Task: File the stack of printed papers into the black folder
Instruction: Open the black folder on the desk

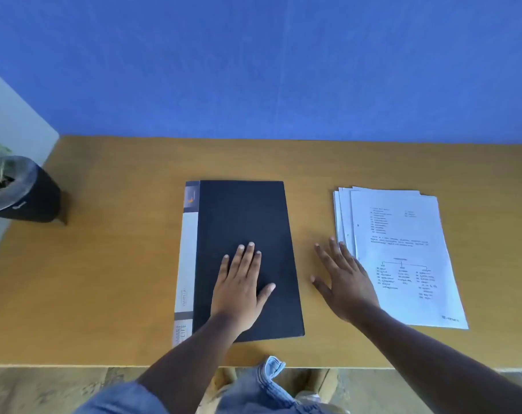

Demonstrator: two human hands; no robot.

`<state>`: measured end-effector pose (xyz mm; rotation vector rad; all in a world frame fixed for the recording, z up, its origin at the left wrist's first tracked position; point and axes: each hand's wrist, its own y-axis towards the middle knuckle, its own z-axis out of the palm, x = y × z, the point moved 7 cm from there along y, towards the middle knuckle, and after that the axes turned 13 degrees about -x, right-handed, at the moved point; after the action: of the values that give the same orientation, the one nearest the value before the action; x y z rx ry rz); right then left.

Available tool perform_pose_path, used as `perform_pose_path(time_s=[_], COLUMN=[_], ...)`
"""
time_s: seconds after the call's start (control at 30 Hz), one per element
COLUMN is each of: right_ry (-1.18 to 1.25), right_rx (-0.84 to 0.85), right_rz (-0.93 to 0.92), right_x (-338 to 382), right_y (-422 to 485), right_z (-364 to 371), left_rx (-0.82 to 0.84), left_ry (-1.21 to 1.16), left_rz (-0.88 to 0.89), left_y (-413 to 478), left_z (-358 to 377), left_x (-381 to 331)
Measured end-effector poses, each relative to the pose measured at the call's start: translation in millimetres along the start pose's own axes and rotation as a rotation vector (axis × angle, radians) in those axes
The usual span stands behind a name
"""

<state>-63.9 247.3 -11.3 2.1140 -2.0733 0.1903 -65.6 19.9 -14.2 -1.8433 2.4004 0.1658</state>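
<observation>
**Folder shut, papers beside it, both palms flat**

I see the black folder [244,258] lying closed in the middle of the wooden table [110,264], its pale spine strip on the left. The near end of that strip reads "SMART LIFE" sideways; the smaller print further up is too blurred for me to read. My left hand [238,291] rests palm down on the cover, fingers spread flat, gripping nothing.

The stack of printed papers [400,255] lies just to the right of the folder, apart from it, sheets fanned slightly at the left and far edges. The top sheet carries lines of text and a branching chart, none legible. My right hand [344,279] sits open in the gap between folder and papers, fingers splayed, their tips at the stack's left edge, holding nothing.

Bare table runs wide to the left and behind both items up to the blue wall [253,70]. A black pot with a plant [18,189] stands at the far left edge. The folder's near edge lies close to the table's front edge.
</observation>
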Motion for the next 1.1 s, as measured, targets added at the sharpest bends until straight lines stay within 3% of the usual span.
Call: perform_pose_path(time_s=[0.37, 0.47, 0.63, 0.87, 1.1], right_ry=[-0.026, -0.037, -0.083, -0.085, -0.065], right_rx=[0.063, 0.058, 0.084, 0.092, 0.157], right_rz=[-0.01, -0.017, -0.054, -0.065, -0.023], right_x=[10.6, 11.0, 8.9, 11.3, 16.3], right_y=[-2.7, -0.5, 2.0, 2.5, 3.1], right_z=[8.2, 3.1, 1.9, -2.9, -4.4], left_rx=[-0.019, -0.107, -0.233, -0.081, -0.081], left_ry=[-0.018, -0.122, -0.22, -0.08, -0.145], left_rz=[0.052, 0.083, -0.013, -0.12, 0.035], left_y=[-7.1, -21.1, -64.4, -104.1, -102.8], left_z=[-1.8, -16.2, -27.0, -25.9, -29.2], left_x=[1.9, 2.0, 32.3, 69.9, 52.9])
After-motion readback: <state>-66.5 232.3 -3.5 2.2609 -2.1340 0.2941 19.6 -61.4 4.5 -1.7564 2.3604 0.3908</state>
